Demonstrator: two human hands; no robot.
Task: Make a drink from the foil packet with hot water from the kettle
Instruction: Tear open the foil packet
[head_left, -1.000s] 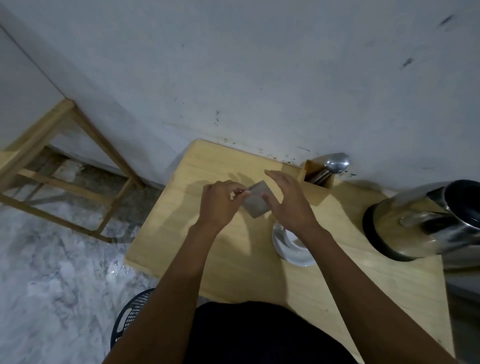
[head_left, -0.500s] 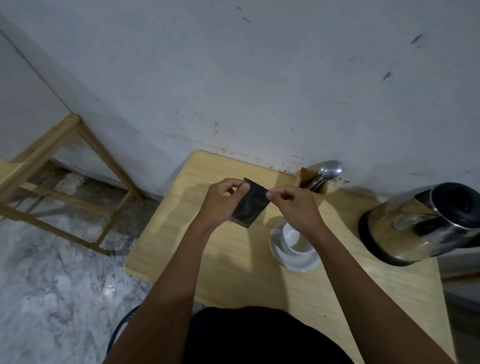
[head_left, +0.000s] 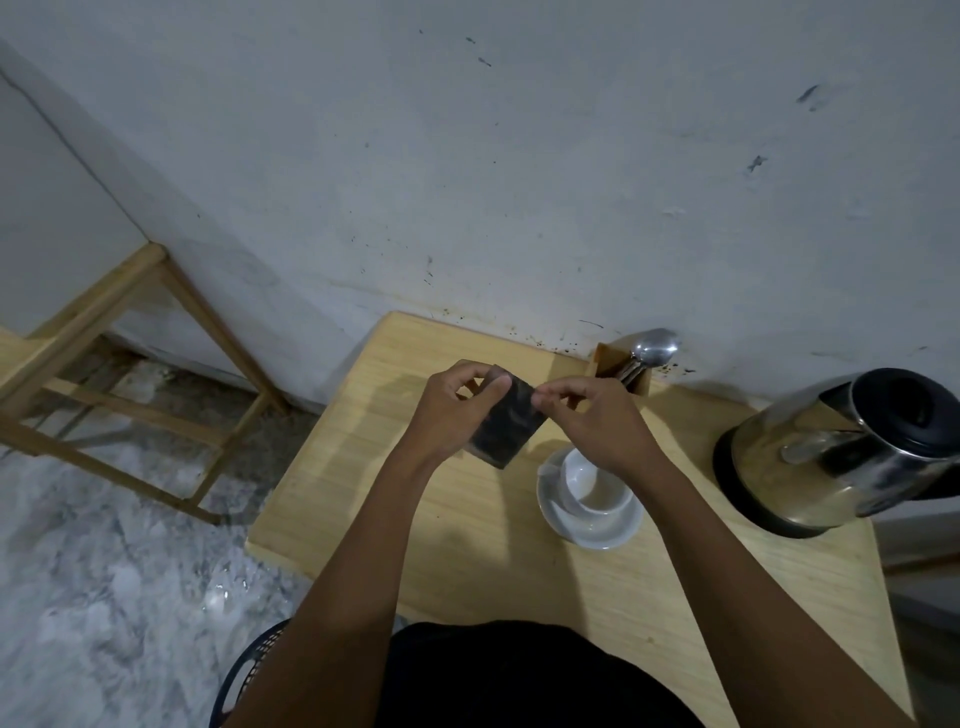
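Note:
A dark foil packet (head_left: 506, 423) is held upright above the wooden table (head_left: 467, 535). My left hand (head_left: 452, 415) pinches its top left corner between thumb and fingers. My right hand (head_left: 597, 415) pinches the top right corner. Just below my right hand stands an empty white cup (head_left: 592, 480) on a white saucer (head_left: 589, 525). A steel kettle (head_left: 841, 452) with a black lid stands on its base at the table's right side.
A small wooden holder (head_left: 623, 371) with metal spoons (head_left: 654, 348) stands against the wall behind the cup. A wooden frame (head_left: 119, 384) stands on the marble floor to the left. A dark basket rim (head_left: 249, 670) shows at the bottom, beside my body.
The packet turned from its silver face to its dark face and stands upright. My right hand went from open fingers to a pinch on its top corner.

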